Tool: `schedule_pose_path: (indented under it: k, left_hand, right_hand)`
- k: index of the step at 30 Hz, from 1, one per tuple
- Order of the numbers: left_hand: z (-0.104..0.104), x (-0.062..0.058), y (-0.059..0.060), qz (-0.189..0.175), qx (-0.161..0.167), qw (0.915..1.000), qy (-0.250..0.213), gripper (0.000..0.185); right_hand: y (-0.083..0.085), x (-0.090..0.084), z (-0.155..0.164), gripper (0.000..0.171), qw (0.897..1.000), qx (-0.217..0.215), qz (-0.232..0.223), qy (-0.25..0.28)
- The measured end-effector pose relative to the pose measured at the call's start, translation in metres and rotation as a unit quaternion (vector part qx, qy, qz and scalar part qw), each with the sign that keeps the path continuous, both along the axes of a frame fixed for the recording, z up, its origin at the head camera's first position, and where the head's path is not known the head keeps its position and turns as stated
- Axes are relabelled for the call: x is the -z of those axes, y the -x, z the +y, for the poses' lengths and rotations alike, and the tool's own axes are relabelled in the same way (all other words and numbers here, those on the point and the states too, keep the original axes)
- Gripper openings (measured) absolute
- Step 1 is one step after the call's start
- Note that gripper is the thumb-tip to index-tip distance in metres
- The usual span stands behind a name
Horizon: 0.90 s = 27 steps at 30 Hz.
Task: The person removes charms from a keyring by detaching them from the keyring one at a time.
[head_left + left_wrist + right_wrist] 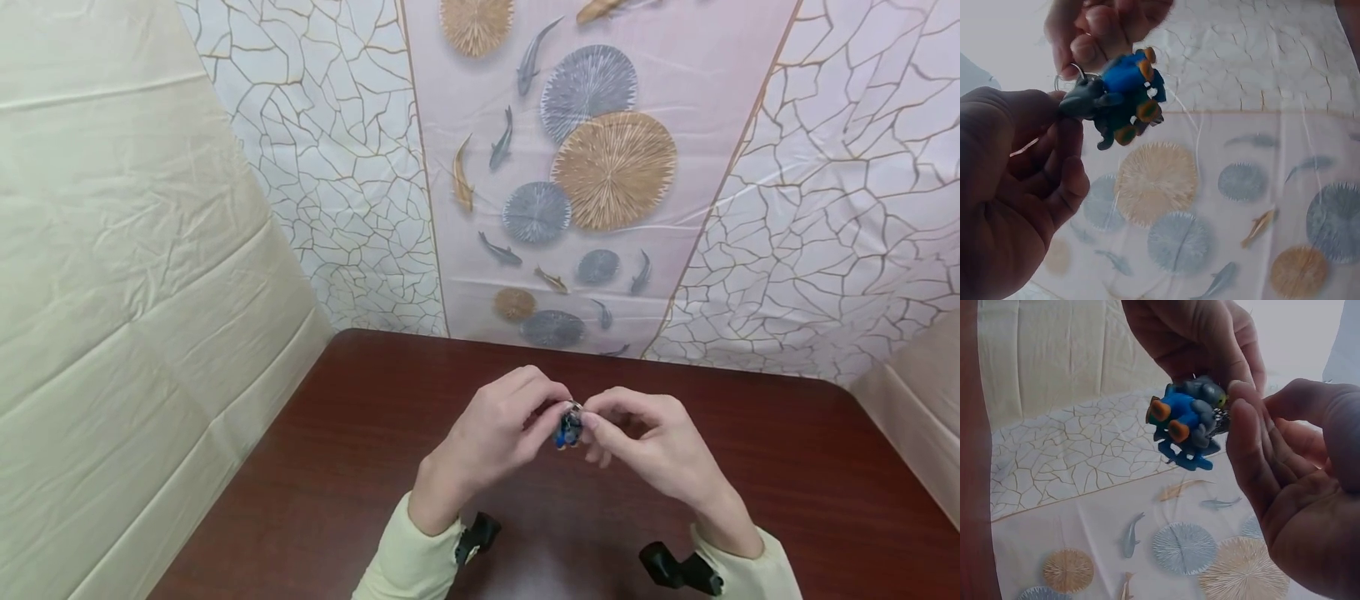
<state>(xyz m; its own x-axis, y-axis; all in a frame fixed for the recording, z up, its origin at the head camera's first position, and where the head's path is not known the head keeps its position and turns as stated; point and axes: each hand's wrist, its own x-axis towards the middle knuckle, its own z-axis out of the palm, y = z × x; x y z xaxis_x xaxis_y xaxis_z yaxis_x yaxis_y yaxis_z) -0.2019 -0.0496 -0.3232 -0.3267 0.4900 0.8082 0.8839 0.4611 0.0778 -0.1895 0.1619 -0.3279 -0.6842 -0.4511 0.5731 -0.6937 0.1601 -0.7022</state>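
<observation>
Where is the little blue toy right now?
The little blue toy is in the middle of the head view, pinched between the left hand and the right hand, held up above the brown table.

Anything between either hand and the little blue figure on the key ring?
Nothing visible. Both hands already pinch it: the left hand and the right hand meet at the blue figure with its metal ring, held in the air above the wooden table. Fingertips touch it directly in both wrist views.
</observation>
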Motion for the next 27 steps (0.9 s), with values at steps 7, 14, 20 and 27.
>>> schedule_pose_path:
  k: [7,14,20,27]
  left_hand:
    - [0.0015,-0.0016,-0.0015,0.078,-0.039,0.9954,0.040,0.007]
    - [0.0034,-0.0019,-0.0016,0.098,-0.030,0.9940,0.038,0.010]
    - [0.0030,-0.0009,-0.0007,0.080,-0.038,0.9955,0.035,0.009]
    - [0.0024,0.0009,-0.0003,0.033,-0.042,0.9984,0.020,0.007]
  right_hand:
    - [-0.0019,-0.0020,0.0022,0.018,1.000,-0.009,-0.016,-0.022]
    - [-0.0021,0.0003,0.0059,0.021,1.000,-0.006,-0.004,-0.015]
    - [-0.0001,0.0030,0.0054,0.021,1.000,-0.017,0.010,-0.011]
    - [-0.0001,0.0021,0.0027,0.021,0.999,-0.006,0.027,-0.016]
